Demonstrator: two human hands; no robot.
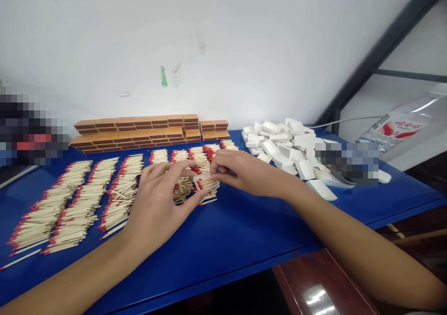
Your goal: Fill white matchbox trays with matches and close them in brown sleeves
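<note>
A small white matchbox tray (196, 182) with red-headed matches (206, 183) lying in it is between my two hands. My left hand (159, 198) holds the tray's left side, thumb at the near edge and fingers at the far edge. At the tray's right end, my right hand (237, 171) has its fingers pinched together over the matches' pale ends; the exact grip is partly hidden. Rows of loose matches (199, 159) lie behind and beneath the hands, partly covered by them.
Long rows of matches (75, 212) cover the blue table (244, 240) at left. Stacked orange-brown matchboxes (139, 135) line the wall. A heap of white trays (279, 142) lies right, near a blurred-out object (345, 163). A plastic bottle (401, 119) is farther right.
</note>
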